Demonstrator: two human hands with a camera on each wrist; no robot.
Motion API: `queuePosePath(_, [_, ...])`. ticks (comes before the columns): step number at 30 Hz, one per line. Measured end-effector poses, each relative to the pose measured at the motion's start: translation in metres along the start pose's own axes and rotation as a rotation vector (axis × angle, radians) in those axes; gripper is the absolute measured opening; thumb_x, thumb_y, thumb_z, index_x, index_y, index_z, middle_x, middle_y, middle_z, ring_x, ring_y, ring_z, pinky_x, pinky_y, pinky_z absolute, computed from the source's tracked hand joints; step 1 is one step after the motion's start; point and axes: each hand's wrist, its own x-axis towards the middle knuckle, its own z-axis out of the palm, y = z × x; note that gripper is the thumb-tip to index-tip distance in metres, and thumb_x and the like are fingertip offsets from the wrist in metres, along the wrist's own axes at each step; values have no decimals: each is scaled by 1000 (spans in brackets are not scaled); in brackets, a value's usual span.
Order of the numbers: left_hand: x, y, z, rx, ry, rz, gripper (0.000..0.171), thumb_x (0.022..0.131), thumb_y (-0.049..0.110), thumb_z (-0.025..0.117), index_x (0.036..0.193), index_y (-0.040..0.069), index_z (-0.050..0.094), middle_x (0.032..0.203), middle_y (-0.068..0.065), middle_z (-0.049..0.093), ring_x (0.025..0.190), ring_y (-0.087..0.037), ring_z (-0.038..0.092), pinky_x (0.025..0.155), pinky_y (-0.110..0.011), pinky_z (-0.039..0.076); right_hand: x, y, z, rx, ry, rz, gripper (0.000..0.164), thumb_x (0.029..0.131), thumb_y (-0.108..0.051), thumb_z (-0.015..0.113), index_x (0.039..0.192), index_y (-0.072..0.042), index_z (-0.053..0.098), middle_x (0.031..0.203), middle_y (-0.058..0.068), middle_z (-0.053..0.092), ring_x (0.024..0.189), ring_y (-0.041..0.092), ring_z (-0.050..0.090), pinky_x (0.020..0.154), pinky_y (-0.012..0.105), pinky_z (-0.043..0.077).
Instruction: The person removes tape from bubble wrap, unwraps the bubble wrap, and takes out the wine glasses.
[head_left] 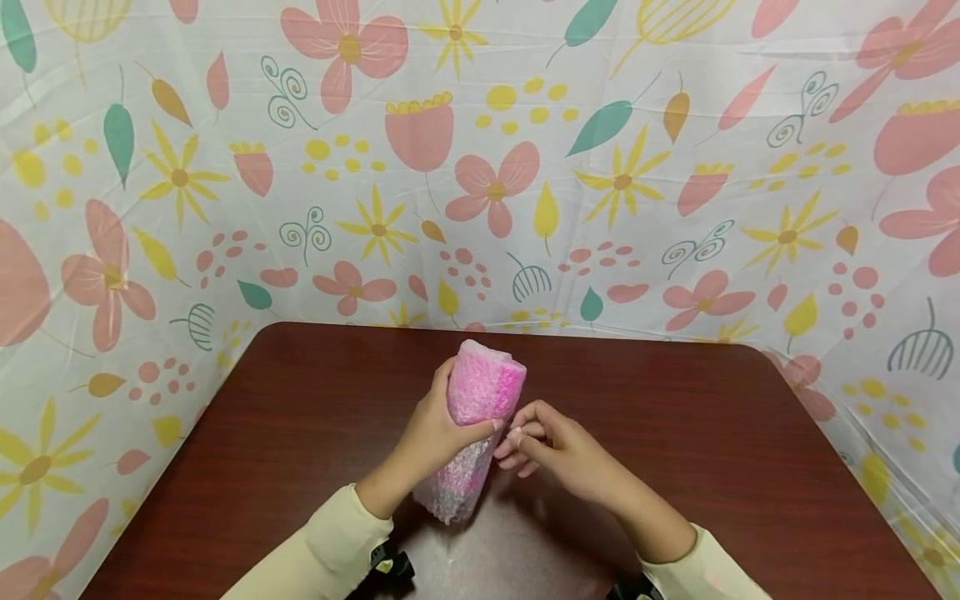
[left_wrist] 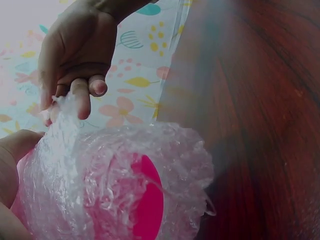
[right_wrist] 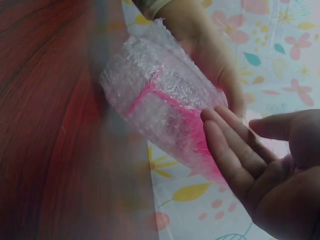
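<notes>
A bundle of clear bubble wrap (head_left: 486, 387) around something bright pink stands tilted over the middle of the table. My left hand (head_left: 429, 437) grips its side, thumb across the front and fingers hidden behind. From the right, my right hand (head_left: 562, 450) reaches the bundle's edge. In the left wrist view, a raised flap of bubble wrap (left_wrist: 65, 132) runs up to the right hand's fingertips, which pinch it. A smooth pink surface (left_wrist: 151, 200) shows through the open end of the wrap; the rest of that object is hidden under the layers.
The dark red-brown wooden table (head_left: 712, 433) lies under both hands. Behind it and along its sides hangs a white cloth (head_left: 495, 275) printed with flowers and leaves. Black straps (head_left: 393, 562) sit at the cream sleeves (head_left: 330, 542).
</notes>
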Motion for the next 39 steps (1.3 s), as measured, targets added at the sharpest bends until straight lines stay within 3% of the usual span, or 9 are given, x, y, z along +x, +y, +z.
queuePosePath(6, [0,0,0,0,15,15,107,71,44,90,155,33,26,134,-8,60,108,-23,63,91,-44,53,-1,-2,-1,-19,37,9,23,106,-20,53,113,2,51,77,18,70,68,35,71,64,50,60])
queuePosePath(12, [-2,2,2,30,12,41,106,71,36,91,155,34,27,135,-7,59,106,-22,63,89,-43,53,0,-3,1,-9,51,21,25,104,-19,58,107,4,51,78,21,68,71,23,72,62,42,61])
queuePosePath(17, [-3,2,5,48,10,61,106,71,33,90,156,34,27,137,-5,58,106,-22,62,88,-42,53,0,-2,2,-3,54,9,20,103,-15,58,105,4,50,78,21,68,71,22,73,62,42,61])
queuePosePath(24, [-3,1,7,86,32,90,105,70,30,90,156,30,29,140,-5,56,108,-22,61,91,-43,52,-1,-1,3,40,-10,-60,18,104,-8,53,112,7,48,93,27,72,85,26,76,67,44,62])
queuePosePath(28, [-2,1,7,105,47,97,104,71,30,90,156,28,29,142,-5,55,110,-23,61,92,-44,51,-1,-2,2,48,-36,-35,20,105,-11,53,113,7,49,105,30,72,91,25,76,70,44,62])
queuePosePath(34, [-2,0,6,118,66,110,104,71,29,91,155,24,31,140,-8,56,109,-25,62,92,-45,52,-2,-3,2,-26,3,3,24,105,-20,55,111,3,53,81,21,72,70,33,73,62,47,61])
queuePosePath(39, [-2,0,7,117,60,114,104,71,31,91,156,26,30,141,-4,55,108,-22,62,91,-43,53,-1,-6,5,-15,27,31,23,104,-19,57,110,3,52,83,20,73,76,33,74,63,43,61])
